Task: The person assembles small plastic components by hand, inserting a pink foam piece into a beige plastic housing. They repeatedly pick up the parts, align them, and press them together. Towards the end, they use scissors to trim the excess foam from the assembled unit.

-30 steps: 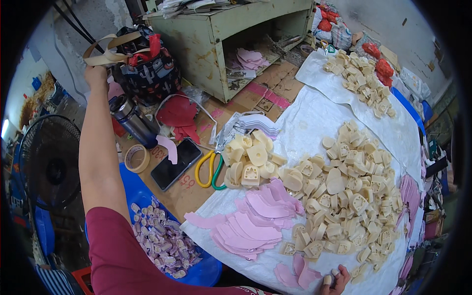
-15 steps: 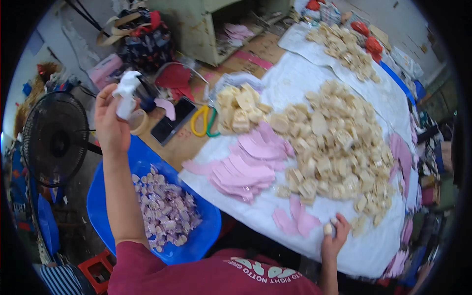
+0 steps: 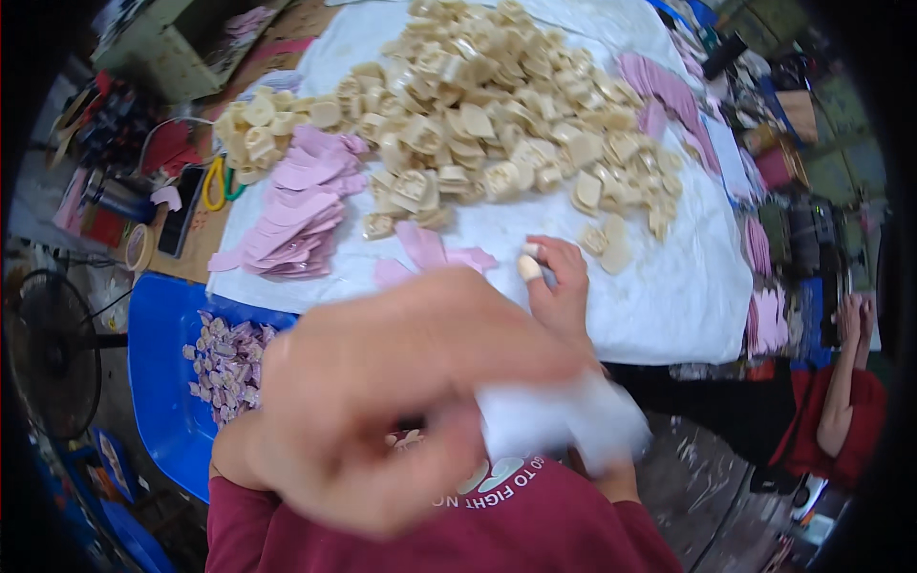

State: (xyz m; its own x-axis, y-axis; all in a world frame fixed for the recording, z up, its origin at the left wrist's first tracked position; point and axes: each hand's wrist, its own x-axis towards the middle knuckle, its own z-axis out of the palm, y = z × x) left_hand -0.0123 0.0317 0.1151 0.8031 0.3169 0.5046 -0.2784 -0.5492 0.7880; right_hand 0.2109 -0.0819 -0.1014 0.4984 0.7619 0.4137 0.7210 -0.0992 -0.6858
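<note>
A blurred white object (image 3: 564, 420) is pinched in the left hand (image 3: 382, 349), at its three o'clock, long axis sloping toward four. At the object's twelve o'clock, the right hand (image 3: 565, 291) is seen against the white sheet (image 3: 673, 296); whether anything is gripped there cannot be told.

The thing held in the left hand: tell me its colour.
The held thing is white, though motion-blurred; the head view shows it best.

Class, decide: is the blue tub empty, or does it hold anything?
Not empty: small purplish pieces lie heaped inside the blue tub. The left hand hides part, so how full cannot be told.
</note>
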